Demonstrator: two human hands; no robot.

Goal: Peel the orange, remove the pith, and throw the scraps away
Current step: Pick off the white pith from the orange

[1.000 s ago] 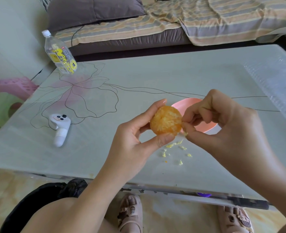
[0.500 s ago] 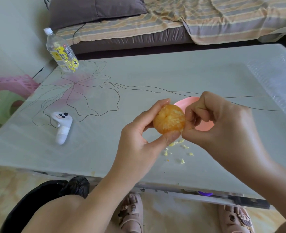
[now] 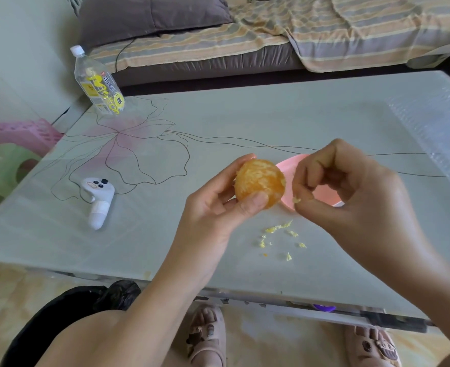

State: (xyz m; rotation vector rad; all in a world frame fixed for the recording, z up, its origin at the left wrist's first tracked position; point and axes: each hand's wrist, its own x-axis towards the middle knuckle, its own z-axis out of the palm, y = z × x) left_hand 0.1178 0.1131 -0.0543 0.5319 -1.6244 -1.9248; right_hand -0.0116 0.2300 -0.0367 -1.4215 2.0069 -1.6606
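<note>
Orange sits gripped in the left hand, while the right hand pinches a pith scrap

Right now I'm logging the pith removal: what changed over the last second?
The right hand, which was picking at the orange, pulled away to the right, pinching a pith bit; a gap now shows between them. The left hand still grips the orange in the same spot. The scraps on the table and the bowl stayed put.
</note>
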